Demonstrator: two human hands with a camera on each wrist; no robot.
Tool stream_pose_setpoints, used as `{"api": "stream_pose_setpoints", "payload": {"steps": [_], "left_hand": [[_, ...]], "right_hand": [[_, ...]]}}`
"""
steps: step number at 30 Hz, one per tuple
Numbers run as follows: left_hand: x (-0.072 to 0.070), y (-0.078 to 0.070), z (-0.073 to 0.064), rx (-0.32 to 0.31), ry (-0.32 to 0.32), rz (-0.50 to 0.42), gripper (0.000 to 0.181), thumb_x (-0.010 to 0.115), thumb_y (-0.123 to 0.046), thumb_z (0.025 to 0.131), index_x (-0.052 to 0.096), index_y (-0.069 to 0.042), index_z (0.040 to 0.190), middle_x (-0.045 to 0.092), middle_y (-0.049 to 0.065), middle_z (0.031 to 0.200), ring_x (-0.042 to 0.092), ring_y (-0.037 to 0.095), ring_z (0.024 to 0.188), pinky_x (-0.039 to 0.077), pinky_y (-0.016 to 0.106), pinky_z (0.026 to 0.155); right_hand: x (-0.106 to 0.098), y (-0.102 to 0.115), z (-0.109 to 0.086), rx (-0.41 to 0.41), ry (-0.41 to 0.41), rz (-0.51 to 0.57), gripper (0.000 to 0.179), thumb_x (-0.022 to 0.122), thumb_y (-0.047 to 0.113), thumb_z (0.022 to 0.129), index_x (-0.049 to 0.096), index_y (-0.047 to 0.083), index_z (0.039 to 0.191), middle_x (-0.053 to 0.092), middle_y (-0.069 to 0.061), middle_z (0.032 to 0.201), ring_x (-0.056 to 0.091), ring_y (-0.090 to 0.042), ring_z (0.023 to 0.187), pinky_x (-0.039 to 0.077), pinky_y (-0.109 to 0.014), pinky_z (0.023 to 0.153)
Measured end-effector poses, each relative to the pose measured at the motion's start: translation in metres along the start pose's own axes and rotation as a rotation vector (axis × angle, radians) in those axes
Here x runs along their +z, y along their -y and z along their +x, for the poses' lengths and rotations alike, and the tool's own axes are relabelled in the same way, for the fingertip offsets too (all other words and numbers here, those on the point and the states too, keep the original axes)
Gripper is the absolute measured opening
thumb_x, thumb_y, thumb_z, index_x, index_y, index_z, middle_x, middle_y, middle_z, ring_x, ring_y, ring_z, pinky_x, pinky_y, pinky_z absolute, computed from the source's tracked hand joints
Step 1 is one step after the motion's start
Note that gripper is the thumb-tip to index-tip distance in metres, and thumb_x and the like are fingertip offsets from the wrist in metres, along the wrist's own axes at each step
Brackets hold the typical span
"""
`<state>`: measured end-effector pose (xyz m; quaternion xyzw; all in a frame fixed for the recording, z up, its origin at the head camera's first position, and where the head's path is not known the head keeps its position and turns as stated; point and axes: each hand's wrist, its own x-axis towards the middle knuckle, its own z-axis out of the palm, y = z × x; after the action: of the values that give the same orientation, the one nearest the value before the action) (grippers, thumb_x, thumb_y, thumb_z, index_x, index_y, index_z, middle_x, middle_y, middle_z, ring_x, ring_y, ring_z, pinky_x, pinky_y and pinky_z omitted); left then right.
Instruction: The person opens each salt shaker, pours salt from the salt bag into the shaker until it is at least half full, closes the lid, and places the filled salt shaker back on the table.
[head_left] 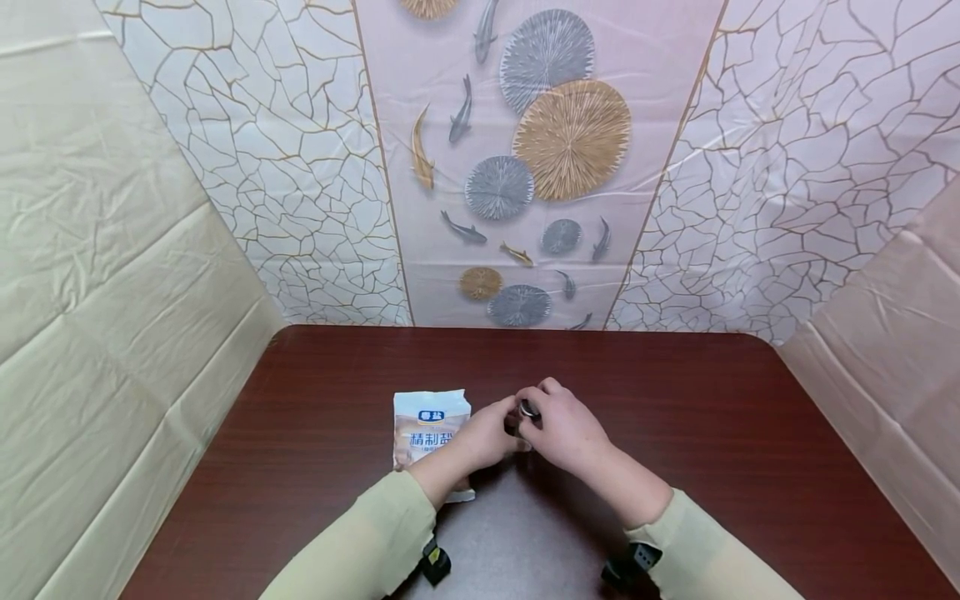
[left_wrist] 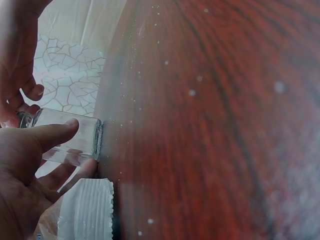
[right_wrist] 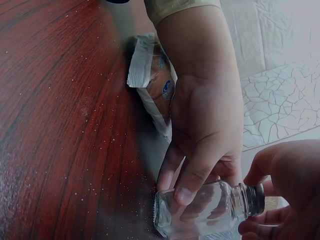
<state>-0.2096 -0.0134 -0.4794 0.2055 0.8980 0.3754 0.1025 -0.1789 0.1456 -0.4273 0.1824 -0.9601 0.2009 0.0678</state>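
Thumb and fingers of the right hand [head_left: 566, 427] bend closely round the cap [right_wrist: 256, 201]; those of the left hand [head_left: 487, 435] curl round the glass jar [right_wrist: 200, 216] beneath it, between 5 and 6 o'clock from the head view's centre. Whether its base touches the table [head_left: 300, 467], I cannot tell. At the jar's 9 o'clock lies a packet [head_left: 427, 423], partly hidden by the left wrist.

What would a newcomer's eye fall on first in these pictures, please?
Probably the big gold disc, high on the backdrop behind the table. Then, lower in the head view, the small glass jar: left hand round its body, right hand on its dark cap. A white packet lies to its left.
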Motion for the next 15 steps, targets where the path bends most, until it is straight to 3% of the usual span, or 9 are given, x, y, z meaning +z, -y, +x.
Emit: {"api": "stream_pose_setpoints", "payload": {"steps": [15], "left_hand": [[0.0020, 0.0044, 0.0025, 0.012, 0.000, -0.030, 0.047, 0.082, -0.025, 0.082, 0.059, -0.022, 0.123, 0.070, -0.004, 0.109, 0.062, 0.013, 0.107, 0.048, 0.034, 0.092]], "right_hand": [[-0.0027, -0.0005, 0.0004, -0.001, -0.006, 0.031, 0.029, 0.066, 0.018, 0.086, 0.068, 0.017, 0.115, 0.055, -0.002, 0.105, 0.056, -0.016, 0.084, 0.048, -0.033, 0.071]]}}
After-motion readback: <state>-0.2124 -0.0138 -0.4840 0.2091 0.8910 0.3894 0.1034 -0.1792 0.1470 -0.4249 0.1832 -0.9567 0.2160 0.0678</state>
